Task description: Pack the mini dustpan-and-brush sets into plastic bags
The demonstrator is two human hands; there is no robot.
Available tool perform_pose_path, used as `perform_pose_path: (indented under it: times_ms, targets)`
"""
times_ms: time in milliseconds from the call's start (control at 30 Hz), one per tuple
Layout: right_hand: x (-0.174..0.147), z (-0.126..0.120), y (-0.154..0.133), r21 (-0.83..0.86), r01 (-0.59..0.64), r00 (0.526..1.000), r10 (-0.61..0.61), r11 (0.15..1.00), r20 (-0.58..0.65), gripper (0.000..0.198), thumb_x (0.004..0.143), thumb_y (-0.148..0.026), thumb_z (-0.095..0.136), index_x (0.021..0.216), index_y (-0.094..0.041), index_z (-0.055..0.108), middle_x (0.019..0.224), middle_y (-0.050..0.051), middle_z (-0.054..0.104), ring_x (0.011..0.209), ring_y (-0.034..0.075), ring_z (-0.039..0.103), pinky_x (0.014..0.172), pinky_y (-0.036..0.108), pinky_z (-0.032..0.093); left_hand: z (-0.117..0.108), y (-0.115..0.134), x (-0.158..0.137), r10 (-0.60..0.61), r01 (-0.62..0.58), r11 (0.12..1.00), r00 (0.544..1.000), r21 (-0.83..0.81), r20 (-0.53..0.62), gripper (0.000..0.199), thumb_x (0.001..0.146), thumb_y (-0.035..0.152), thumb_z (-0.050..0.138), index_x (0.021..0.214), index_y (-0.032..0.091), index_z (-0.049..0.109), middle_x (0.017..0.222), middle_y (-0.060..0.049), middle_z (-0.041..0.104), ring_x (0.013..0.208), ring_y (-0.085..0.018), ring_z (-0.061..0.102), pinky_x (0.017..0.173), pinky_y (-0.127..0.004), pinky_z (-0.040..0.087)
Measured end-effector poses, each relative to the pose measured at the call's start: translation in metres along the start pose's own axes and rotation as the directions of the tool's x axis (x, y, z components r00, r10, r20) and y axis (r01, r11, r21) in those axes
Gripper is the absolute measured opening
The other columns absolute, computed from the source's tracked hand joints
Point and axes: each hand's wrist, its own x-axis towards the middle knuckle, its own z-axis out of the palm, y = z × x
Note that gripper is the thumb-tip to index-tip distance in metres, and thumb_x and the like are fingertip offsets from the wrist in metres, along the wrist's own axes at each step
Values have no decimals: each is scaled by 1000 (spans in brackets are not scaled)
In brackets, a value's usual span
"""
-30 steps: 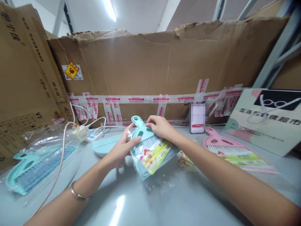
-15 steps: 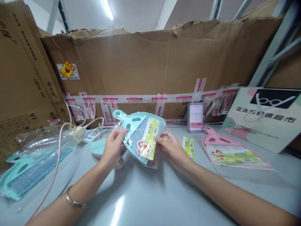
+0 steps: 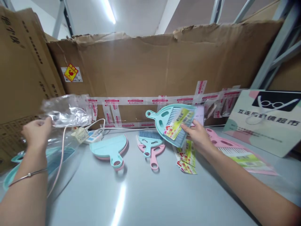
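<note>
My right hand is closed on a teal dustpan with a small brush nested in it and a yellow-green label card on top, all held above the table. At the far left, my left hand pinches a crumpled clear plastic bag, apart from the dustpan. Below the held set lie a teal brush and a pink brush. Several loose label cards lie under my right hand.
A teal dustpan rests over a pink one. A bagged teal set lies left, a pink set right. Behind are a power strip, a cable, a large carton and a printed board.
The clear bag has come off the teal set, and my left hand has carried it far left. My right hand has moved right and up with the set, uncovering the brushes and cards on the table.
</note>
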Motion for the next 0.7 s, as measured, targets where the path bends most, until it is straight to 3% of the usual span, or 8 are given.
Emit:
perform_pose_path:
  times_ms: [133,233,300,400,467,500,633,700]
  targets:
    - [12,-11,0,156,-11,999,18,988,-43,22,59,-18,64,76,-24,52,68,-2,65,68,21,64,62,36,53,3,18,-38,92,-80,989,992,128,-90,90,65,35,67,132,0,17,144,-28,-7,129,-48,-6,97,-68,3]
    - [8,-9,-4,254,-114,993,112,961,23,16,65,-18,61,75,-25,51,75,2,67,75,24,65,66,40,53,13,58,-81,480,-484,875,870,-13,-115,67,79,35,56,133,16,20,149,-11,-5,134,-33,-7,107,-54,1]
    - [1,-3,-9,289,-192,981,172,938,95,12,69,-18,57,78,-25,53,78,3,68,79,24,65,69,42,53,22,84,-111,590,-575,769,806,-279,-36,51,80,32,55,125,19,34,146,-10,20,134,-29,14,107,-48,18]
    - [-15,9,-13,272,-263,949,197,926,247,12,71,-17,54,82,-23,55,78,3,68,80,23,65,72,42,53,34,107,-153,613,-137,708,606,-693,507,44,77,33,58,118,22,44,127,-10,49,117,-26,46,94,-41,42]
    - [-25,17,-9,218,-309,897,208,926,389,13,72,-19,55,84,-21,57,80,4,68,80,23,65,73,41,53,38,113,-176,615,166,670,422,-724,666,57,73,30,63,124,24,39,129,-10,47,116,-25,47,92,-38,44]
    - [-29,21,-6,175,-323,868,218,930,445,14,72,-20,55,86,-20,57,82,6,68,80,23,65,73,41,52,39,114,-186,617,254,639,395,-726,681,61,71,28,65,126,24,37,130,-11,46,115,-25,48,91,-37,45]
    - [-32,26,8,-38,-181,946,185,983,265,22,74,-27,55,94,-18,56,93,10,64,90,25,61,77,45,50,40,115,-207,572,363,569,470,-738,672,40,72,28,65,108,22,50,122,-11,53,86,-19,62,74,-32,53]
    - [-32,24,7,-114,29,999,-24,993,41,34,75,-30,56,107,-23,48,113,9,54,109,24,50,90,47,42,40,115,-209,545,344,583,507,-736,668,31,70,27,66,98,21,55,121,-10,53,75,-16,64,70,-32,53]
